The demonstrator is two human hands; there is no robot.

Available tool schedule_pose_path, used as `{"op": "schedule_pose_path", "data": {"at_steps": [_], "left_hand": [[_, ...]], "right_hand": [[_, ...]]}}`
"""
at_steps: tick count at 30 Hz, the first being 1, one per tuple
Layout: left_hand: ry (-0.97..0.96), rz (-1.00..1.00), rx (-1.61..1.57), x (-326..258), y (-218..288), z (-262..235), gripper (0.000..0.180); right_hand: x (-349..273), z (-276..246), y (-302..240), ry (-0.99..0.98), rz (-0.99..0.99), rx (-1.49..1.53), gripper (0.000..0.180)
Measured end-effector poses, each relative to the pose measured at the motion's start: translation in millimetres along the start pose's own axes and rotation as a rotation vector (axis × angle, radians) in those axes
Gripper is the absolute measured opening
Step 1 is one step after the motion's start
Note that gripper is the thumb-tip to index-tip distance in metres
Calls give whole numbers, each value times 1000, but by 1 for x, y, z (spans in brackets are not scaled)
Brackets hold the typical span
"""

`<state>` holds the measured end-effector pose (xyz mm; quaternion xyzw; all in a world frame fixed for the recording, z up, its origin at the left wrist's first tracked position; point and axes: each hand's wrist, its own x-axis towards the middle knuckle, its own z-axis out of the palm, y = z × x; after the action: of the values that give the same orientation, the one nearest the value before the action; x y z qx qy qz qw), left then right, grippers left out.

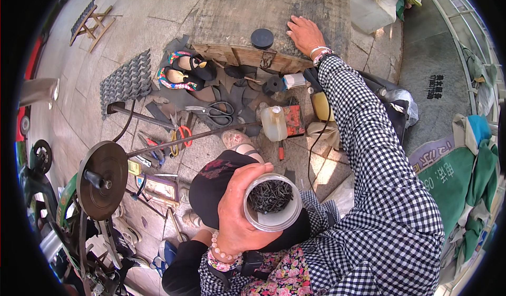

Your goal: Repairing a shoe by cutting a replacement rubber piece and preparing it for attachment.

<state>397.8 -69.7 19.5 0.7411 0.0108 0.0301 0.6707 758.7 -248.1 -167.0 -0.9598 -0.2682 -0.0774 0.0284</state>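
Observation:
My left hand (236, 206) is wrapped round a clear plastic jar (281, 219) in front of my lap. Its top is uncovered, and a heap of small dark nails (270, 196) shows inside. Far forward, my right hand (307, 35) reaches onto the top of a worn wooden box (226, 11), fingers stretched out, holding nothing that I can see. A round black lid (262, 39) lies to its left, near the box's front edge.
Beside the box stand flowered black shoes (182, 77). Black-handled scissors (216, 111), orange-handled scissors (184, 132) and pliers (150, 143) lie on the ground. A plastic bottle (274, 124) stands centrally. A machine with a metal wheel (103, 193) occupies the left.

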Motion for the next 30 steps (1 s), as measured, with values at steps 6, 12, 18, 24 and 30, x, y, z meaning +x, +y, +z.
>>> {"op": "schedule_pose_path", "data": {"at_steps": [6,12,18,24,30], "left_hand": [[-38,10,-14,-3,-3,-4,85],[-48,37,-26,-2,-5,-2,83],[8,16,-25,-3,-3,1,76],[-22,14,-8,-3,-4,-1,80],[-36,4,8,-4,-2,-1,83]], "right_hand": [[-25,-30,30,-85,-77,135,21],[-21,4,51,199,140,178,30],[-40,4,23,139,90,166,31],[-53,-24,35,93,116,238,42],[-31,-36,34,-168,387,118,57]]}}
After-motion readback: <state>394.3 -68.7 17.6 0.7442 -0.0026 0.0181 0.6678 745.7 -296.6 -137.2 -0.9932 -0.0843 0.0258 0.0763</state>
